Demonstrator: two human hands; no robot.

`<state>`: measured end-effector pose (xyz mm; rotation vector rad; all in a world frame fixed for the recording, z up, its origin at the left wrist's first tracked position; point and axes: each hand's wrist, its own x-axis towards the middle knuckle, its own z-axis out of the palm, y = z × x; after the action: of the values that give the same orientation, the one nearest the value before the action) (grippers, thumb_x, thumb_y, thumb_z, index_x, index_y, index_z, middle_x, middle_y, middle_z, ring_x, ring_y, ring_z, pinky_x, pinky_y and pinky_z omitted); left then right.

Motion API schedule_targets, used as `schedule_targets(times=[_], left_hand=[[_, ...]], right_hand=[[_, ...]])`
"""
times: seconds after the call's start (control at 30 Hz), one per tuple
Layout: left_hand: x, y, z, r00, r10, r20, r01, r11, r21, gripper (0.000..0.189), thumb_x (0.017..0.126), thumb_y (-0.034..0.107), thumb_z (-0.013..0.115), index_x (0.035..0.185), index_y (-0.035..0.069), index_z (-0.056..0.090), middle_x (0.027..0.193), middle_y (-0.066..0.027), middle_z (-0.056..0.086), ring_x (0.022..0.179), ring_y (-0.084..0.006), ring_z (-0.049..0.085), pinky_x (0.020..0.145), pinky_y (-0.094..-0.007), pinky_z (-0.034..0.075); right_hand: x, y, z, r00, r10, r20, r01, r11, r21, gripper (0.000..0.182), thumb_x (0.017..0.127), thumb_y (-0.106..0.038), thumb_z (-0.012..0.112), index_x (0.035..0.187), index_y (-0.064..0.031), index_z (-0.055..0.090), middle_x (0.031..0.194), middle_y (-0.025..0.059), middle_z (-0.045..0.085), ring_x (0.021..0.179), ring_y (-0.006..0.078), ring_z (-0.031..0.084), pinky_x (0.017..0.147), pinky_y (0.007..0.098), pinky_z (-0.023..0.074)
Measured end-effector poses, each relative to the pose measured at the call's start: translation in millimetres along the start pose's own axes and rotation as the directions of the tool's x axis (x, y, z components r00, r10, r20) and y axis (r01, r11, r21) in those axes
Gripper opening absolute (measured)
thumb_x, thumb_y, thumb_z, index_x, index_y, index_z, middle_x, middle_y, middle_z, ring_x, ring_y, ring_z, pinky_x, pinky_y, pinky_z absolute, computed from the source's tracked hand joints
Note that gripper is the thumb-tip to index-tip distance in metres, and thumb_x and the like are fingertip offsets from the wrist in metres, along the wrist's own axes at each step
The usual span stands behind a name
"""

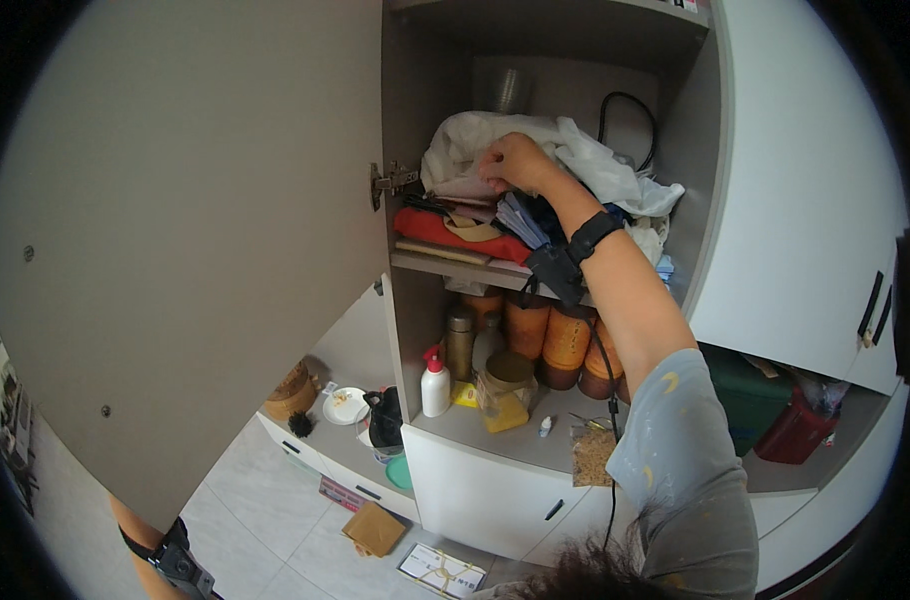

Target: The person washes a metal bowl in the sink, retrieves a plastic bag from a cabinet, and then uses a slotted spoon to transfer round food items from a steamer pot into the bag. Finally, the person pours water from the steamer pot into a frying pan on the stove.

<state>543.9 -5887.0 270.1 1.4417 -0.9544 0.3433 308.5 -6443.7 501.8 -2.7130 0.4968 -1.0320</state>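
Note:
My right hand (516, 165) reaches into an open cupboard and is at a crumpled white plastic bag (455, 150) on the upper shelf; whether its curled fingers grip the bag is unclear. Below the hand lie blue folded items (522, 219), a red cloth item (432, 227) and a beige strap (472, 228). My left hand is hidden behind the open cupboard door (222, 210); only the forearm with a black wrist device shows at the lower left.
Beneath the shelf stand a white pump bottle (435, 388), a glass jar (506, 379), a metal flask (459, 346) and several orange-brown canisters (566, 343). A black cable (612, 450) hangs beside my right arm. Cardboard (374, 528) and a white box (441, 571) lie on the floor.

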Motion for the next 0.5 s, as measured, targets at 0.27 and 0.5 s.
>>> schedule_targets(times=[0.27,0.5], left_hand=[[5.2,-1.7,5.5,0.999,-0.043,0.017,0.046,0.944,-0.327,0.03,0.088,0.015,0.049,0.113,-0.002,0.048,0.104,-0.0114,0.056,0.089,-0.02,0.054,0.07,-0.0306,0.047],[4.3,6.2,8.8,1.0,-0.026,0.009,0.028,0.962,-0.272,0.031,0.088,0.015,0.049,0.113,-0.002,0.048,0.104,-0.0115,0.056,0.09,-0.0204,0.055,0.072,-0.0309,0.047]], right_hand=[[-13.7,-21.7,-0.5,0.939,0.115,-0.325,-0.061,0.983,0.174,0.019,0.082,-0.009,0.054,0.073,0.0064,0.06,0.062,0.0159,0.06,0.054,0.0201,0.062,0.049,0.0296,0.0483],[-21.9,-46.2,-1.3,0.747,-0.054,-0.663,0.029,0.998,-0.048,0.013,0.083,-0.009,0.052,0.081,0.0036,0.056,0.069,0.0196,0.061,0.06,0.0268,0.064,0.058,0.0346,0.05]])
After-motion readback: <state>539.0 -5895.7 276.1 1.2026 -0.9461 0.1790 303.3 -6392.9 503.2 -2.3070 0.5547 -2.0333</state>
